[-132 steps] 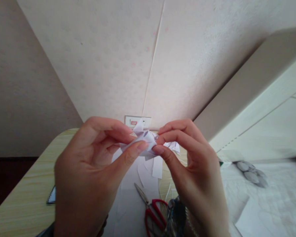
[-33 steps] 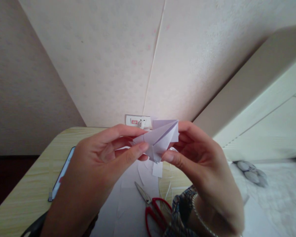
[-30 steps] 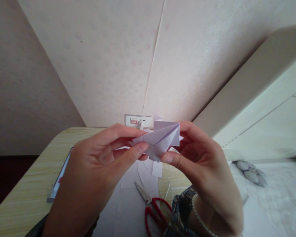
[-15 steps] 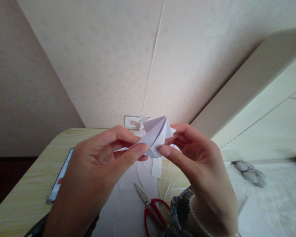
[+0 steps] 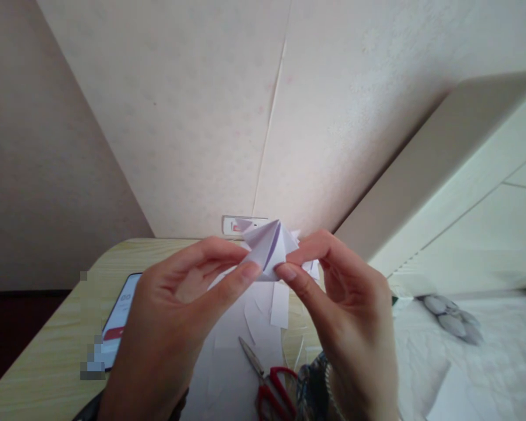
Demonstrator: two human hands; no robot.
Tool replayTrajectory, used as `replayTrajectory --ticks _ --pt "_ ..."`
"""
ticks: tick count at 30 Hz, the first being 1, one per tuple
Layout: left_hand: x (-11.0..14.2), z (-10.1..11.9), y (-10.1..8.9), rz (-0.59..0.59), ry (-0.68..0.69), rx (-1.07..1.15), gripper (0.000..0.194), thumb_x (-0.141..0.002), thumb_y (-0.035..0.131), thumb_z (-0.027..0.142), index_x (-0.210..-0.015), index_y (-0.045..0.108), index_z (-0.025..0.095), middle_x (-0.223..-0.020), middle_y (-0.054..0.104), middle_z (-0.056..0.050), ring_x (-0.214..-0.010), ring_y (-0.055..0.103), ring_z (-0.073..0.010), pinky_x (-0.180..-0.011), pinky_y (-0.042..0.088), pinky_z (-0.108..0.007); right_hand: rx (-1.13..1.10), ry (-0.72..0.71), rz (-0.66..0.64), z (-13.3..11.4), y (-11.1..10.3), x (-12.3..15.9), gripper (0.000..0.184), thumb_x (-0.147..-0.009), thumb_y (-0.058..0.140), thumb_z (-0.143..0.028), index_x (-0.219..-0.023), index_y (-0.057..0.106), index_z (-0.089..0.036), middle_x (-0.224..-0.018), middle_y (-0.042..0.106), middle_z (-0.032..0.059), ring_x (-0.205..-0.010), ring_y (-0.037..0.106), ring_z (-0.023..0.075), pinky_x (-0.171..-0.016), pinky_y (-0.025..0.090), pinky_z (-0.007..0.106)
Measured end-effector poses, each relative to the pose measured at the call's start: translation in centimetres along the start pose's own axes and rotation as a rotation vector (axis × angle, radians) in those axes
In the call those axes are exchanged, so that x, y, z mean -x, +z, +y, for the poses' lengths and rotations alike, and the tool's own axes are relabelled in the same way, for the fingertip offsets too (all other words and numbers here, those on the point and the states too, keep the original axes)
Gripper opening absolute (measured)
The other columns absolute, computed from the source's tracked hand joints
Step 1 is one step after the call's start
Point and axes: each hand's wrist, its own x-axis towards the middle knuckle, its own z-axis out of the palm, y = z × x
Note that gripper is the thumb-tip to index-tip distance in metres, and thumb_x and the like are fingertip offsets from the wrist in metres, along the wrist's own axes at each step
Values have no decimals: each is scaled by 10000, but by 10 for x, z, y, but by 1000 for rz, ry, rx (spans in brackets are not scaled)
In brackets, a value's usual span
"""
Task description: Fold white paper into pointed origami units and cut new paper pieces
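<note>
Between my two hands is a folded piece of white paper (image 5: pixel 265 245) with a raised point and an open slit facing me. My left hand (image 5: pixel 193 298) pinches its left side, thumb in front and fingers behind. On the right, my right hand (image 5: pixel 342 298) grips the lower right part between thumb and index finger. Fingertips behind the paper are partly hidden. Below the hands, red-handled scissors (image 5: pixel 269 380) lie on white paper sheets (image 5: pixel 228 356), blades angled up to the left.
A phone (image 5: pixel 121 324) with a lit screen lies on the wooden table (image 5: pixel 39 345), partly behind my left wrist. Paper strips (image 5: pixel 279 307) lie near the scissors. A wall socket (image 5: pixel 228 225) is behind the table. White furniture (image 5: pixel 464 228) stands at right.
The folded paper has shifted slightly left and down, and its slit now faces me more directly. My right hand has moved left with it. Both hands keep their hold.
</note>
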Motion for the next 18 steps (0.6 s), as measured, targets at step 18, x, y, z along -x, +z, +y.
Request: replayTrajectory --ticks 18 --pt "5 -3 2 -23 58 22 189 -622 828 185 -553 716 322 -637 724 127 -673 689 -87 -683 540 -133 -39 -29 46 -1 5 4 158 -868 739 -167 -744 658 -223 -723 627 -77 -711 579 80 -671 430 251"
